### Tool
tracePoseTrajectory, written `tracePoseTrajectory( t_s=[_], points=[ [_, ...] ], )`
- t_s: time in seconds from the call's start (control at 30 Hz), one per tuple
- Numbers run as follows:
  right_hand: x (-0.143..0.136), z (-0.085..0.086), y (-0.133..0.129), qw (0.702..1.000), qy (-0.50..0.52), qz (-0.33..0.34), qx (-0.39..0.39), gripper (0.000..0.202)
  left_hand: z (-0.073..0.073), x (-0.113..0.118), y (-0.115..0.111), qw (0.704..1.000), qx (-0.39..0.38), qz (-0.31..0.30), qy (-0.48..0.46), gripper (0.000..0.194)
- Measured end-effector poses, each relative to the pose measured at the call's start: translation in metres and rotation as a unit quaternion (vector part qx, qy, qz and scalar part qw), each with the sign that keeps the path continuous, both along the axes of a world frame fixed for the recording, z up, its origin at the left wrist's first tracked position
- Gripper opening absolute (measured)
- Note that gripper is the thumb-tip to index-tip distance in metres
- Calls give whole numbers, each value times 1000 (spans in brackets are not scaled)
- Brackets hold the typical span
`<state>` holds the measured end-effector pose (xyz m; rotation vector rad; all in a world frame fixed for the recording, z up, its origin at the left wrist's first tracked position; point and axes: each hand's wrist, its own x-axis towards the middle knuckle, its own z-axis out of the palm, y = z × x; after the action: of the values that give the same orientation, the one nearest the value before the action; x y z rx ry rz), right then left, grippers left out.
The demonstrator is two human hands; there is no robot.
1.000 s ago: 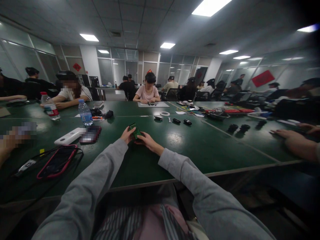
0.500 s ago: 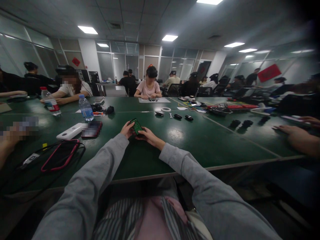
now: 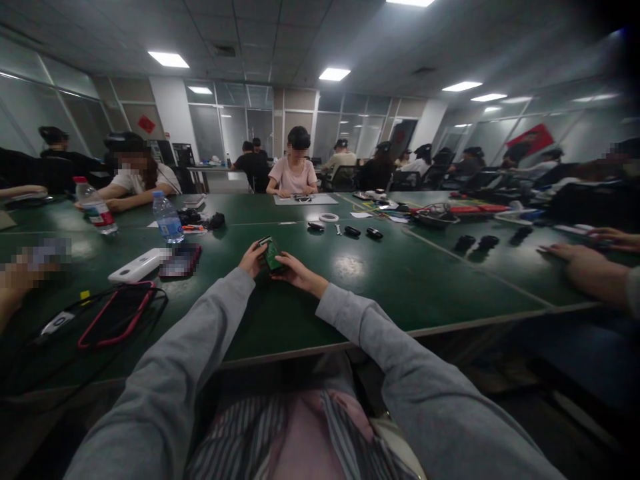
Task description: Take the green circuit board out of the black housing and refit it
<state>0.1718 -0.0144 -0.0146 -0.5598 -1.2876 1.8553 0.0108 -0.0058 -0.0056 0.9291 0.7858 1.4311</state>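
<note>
**Centrally, both hands are holding a green circuit board over the worktop**

In the head view, the left hand (image 3: 253, 260) is pinching the far left edge of the green circuit board (image 3: 273, 255), and the right hand (image 3: 299, 272) is gripping its near right side, fingers curling underneath. The thumbs are covering parts of the board, which is tilting between them; whether it is touching the worktop (image 3: 400, 283), I cannot tell.

To the left, a white device (image 3: 137, 265) is lying just beside a dark phone-like thing (image 3: 180, 261), and nearer, a phone in a pink-rimmed case (image 3: 117, 317) is lying among black cables. Behind these, a blue-capped bottle (image 3: 169, 220) is standing partly in front of a black clutter (image 3: 193, 219), with a red-capped bottle (image 3: 97, 210) standing farther left.

Beyond the board, three small black objects (image 3: 351, 231), a small wrench (image 3: 339, 230) and a white ring (image 3: 329, 218) are lying near one another. Farther right, coloured wires (image 3: 387, 210) are spreading out, and a co-worker's hand (image 3: 583, 262) is resting near some dark items (image 3: 486, 243). Opposite, a person in pink (image 3: 293, 175) is sitting over a pale mat (image 3: 325, 199).
</note>
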Motion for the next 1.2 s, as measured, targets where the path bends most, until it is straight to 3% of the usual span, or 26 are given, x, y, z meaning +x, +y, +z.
tracePoseTrajectory(
  t_s=[0.13, 0.27, 0.4, 0.8, 1.03, 1.2],
  points=[
    [1, 3, 0, 997, -10, -67, 34, 57, 0, 3, -1, 999, -34, 15, 2, 46],
    [2, 3, 3, 982, -28, -174, 73, 69, 1, 9, -8, 995, -101, -20, 0, 46],
    [1, 3, 2, 967, -38, -230, 106, 80, 1, 17, -12, 995, -87, -48, 2, 45],
    [-3, -6, -4, 959, -103, -176, 197, 77, 4, 24, -18, 996, -64, -53, 11, 47],
    [1, -3, -6, 960, -117, -134, 216, 75, 0, 22, -15, 996, -89, 0, 26, 39],
    [0, -1, -7, 957, -118, -141, 224, 76, 1, 18, -14, 995, -93, 11, 27, 39]
  ],
)
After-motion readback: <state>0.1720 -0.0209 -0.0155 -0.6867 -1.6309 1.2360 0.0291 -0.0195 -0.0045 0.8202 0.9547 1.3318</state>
